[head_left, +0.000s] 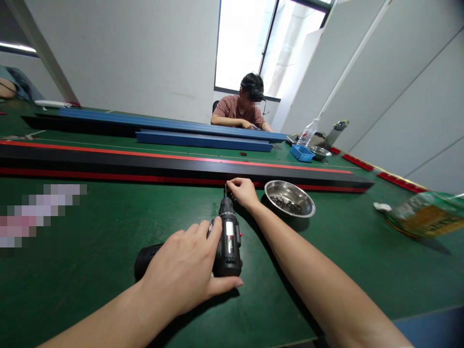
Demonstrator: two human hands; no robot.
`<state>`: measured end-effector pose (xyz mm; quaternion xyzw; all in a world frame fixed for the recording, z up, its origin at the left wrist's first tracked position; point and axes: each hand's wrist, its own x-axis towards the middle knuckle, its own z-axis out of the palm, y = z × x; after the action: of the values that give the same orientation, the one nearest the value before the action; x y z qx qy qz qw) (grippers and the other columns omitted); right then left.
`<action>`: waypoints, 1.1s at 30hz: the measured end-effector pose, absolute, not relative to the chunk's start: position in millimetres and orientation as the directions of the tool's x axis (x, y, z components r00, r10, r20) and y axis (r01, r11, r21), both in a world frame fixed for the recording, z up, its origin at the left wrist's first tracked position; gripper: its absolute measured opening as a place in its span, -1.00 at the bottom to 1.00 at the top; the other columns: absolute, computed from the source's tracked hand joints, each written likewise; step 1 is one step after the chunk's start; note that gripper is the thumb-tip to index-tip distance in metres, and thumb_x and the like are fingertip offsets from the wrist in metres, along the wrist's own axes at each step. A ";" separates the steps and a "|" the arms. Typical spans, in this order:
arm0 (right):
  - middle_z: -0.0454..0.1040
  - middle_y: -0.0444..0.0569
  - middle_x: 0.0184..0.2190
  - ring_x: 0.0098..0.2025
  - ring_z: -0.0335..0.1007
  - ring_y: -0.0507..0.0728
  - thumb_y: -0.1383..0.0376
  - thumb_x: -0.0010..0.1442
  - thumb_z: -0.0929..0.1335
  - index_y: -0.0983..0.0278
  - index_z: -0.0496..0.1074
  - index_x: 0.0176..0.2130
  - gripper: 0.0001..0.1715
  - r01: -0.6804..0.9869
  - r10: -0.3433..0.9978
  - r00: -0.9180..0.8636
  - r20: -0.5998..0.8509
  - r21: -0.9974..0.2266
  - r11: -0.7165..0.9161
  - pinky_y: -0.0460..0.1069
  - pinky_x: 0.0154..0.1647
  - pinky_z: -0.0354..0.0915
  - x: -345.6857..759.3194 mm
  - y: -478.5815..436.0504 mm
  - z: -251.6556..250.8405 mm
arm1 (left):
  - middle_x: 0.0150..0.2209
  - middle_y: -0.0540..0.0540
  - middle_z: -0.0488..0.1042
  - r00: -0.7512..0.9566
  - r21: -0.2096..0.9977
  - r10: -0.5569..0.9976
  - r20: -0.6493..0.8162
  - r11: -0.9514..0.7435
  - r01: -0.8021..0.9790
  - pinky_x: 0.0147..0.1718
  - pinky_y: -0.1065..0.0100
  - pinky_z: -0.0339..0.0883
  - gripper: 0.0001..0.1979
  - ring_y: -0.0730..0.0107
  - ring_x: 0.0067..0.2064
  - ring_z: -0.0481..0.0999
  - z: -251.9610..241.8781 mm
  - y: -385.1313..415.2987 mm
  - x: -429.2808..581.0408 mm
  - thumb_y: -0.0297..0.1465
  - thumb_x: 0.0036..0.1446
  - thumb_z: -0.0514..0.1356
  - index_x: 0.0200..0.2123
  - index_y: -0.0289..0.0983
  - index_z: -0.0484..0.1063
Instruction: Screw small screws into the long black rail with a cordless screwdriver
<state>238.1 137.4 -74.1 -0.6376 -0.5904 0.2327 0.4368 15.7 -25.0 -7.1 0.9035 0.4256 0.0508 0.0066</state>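
Gripping black power driver [229, 239] with left hand [184, 273], flat on green bench [90, 256], bit toward black-red rail [145, 164] on far side. Pinching bit tip with right hand [245, 191], fingers together. Just right of it: steel bowl [290, 197] of screws.

Assembly workshop: long green workbench [90, 232], metal rails [174, 162], screw bowl [290, 197].

Left grip [184, 270] around black drill [229, 238]

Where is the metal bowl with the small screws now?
In the head view, the metal bowl stands on the green table, right of centre, just right of the right hand and near the long black rail.
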 end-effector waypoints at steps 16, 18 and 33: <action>0.65 0.01 -0.42 -0.53 0.43 0.03 0.23 0.29 0.41 0.35 0.67 -0.28 -0.74 0.528 0.950 0.209 0.233 -0.845 0.091 -0.10 -0.46 0.28 238.0 135.8 -73.3 | 0.00 -0.27 0.51 0.634 0.050 0.769 0.086 -0.639 0.768 -0.10 -0.05 0.52 0.02 -0.07 -0.05 0.55 -6.8 -24.6 16.9 0.30 0.08 0.15 0.39 -0.29 0.20; 0.66 0.01 -0.41 -0.54 0.43 0.02 0.24 0.28 0.42 0.35 0.67 -0.27 -0.75 0.527 0.949 0.214 0.232 -0.846 0.088 -0.10 -0.46 0.29 237.8 135.5 -73.2 | 0.00 -0.27 0.50 0.634 0.053 0.768 0.088 -0.639 0.767 -0.10 -0.07 0.52 0.03 -0.09 -0.04 0.54 -7.0 -24.6 17.0 0.30 0.08 0.16 0.39 -0.30 0.20; 0.66 0.00 -0.40 -0.53 0.43 0.01 0.27 0.27 0.40 0.35 0.68 -0.26 -0.75 0.528 0.957 0.159 0.241 -0.840 0.124 -0.11 -0.44 0.31 238.0 134.3 -71.5 | 0.01 -0.28 0.50 0.628 0.044 0.776 0.067 -0.631 0.775 -0.09 0.00 0.50 0.01 -0.07 -0.03 0.54 -5.9 -25.7 16.4 0.30 0.09 0.14 0.39 -0.27 0.19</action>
<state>238.0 134.3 -71.5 -0.6167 -0.6020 0.2405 0.4465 16.4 -25.7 -5.9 0.9021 0.4296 0.0397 0.0052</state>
